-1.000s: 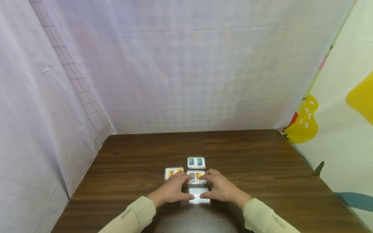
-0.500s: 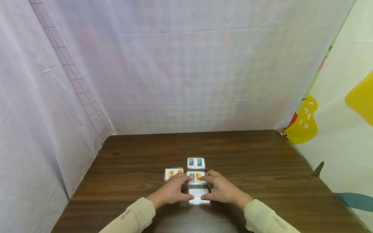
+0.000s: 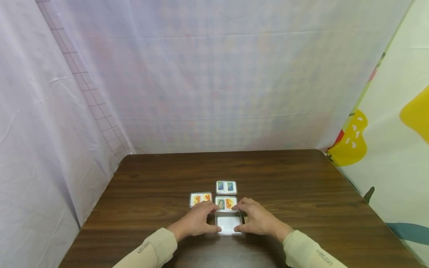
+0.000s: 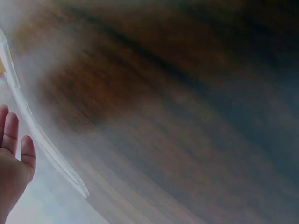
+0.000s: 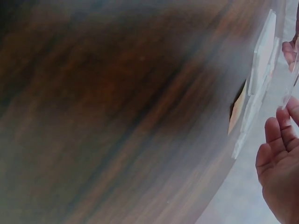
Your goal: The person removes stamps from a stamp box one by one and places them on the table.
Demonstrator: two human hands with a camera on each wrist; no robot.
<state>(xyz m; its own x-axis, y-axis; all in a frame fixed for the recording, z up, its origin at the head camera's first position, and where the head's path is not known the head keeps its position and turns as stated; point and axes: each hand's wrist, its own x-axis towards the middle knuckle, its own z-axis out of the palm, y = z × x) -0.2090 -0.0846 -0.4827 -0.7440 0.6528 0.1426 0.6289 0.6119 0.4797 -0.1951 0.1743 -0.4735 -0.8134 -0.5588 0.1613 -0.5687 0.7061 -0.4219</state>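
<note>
In the head view, my left hand (image 3: 197,219) and right hand (image 3: 259,218) face each other over a white rectangular case (image 3: 228,222) near the table's front. Between them they hold a thin clear plastic cover (image 5: 290,91), pinched at its edges and visible in the right wrist view. Just beyond lies a clear-framed case (image 3: 226,203) with a grey-green and an orange picture. A similar case (image 3: 226,187) with two blue-green pictures lies behind it. To the left, another case (image 3: 200,198) with orange pictures is partly hidden by my left fingers.
Everything lies on a dark brown wooden table (image 3: 151,186). A small tan piece (image 5: 237,113) sits beside the white cases in the right wrist view. Pale curtains (image 3: 214,82) hang behind the table and at both sides.
My hands have moved slightly apart, the right one a little to the right. More of the white case shows between the thumbs, and a small tan piece shows beside it.
</note>
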